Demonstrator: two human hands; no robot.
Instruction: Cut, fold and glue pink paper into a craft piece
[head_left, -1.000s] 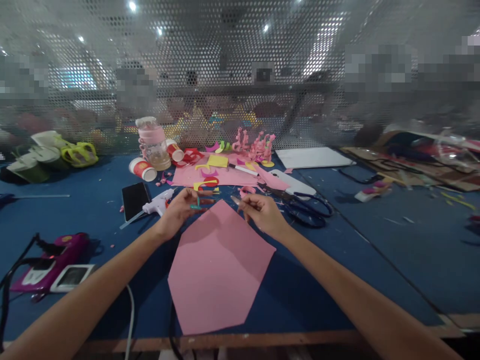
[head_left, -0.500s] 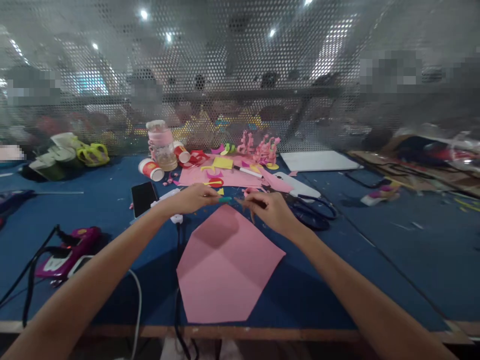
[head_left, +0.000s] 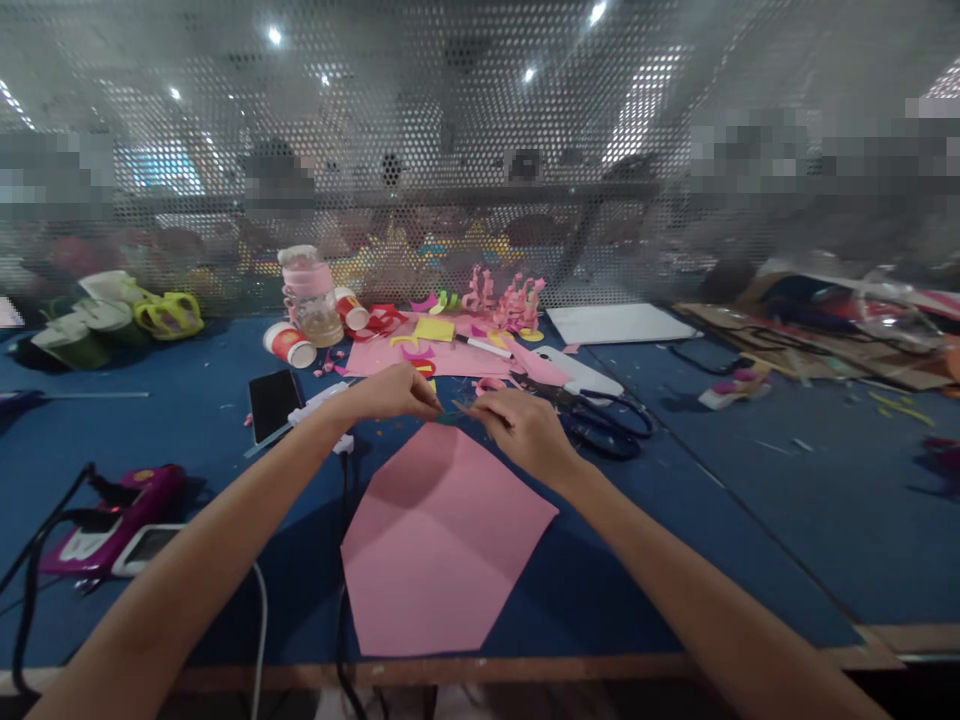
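— What are the hands doing?
— The left hand (head_left: 394,392) and right hand (head_left: 517,428) have drawn together, both pinching a small teal strip (head_left: 450,415) just above the pink sheet (head_left: 442,535).
— Anything nearby?
— Scissors (head_left: 600,420) lie right of the right hand on the desk (head_left: 750,500).

Your desk (head_left: 750,520) is covered in blue, with a wooden front edge. On it, right in front of you, lies 1 large pink sheet (head_left: 439,540). Beyond it sits a second pink sheet (head_left: 442,358) strewn with red and yellow scraps. To the left you have a dark phone (head_left: 271,402), a red paper cup (head_left: 289,343) on its side and a pink-lidded bottle (head_left: 311,295). Black scissors (head_left: 600,420) lie to the right, near a white board (head_left: 619,323).
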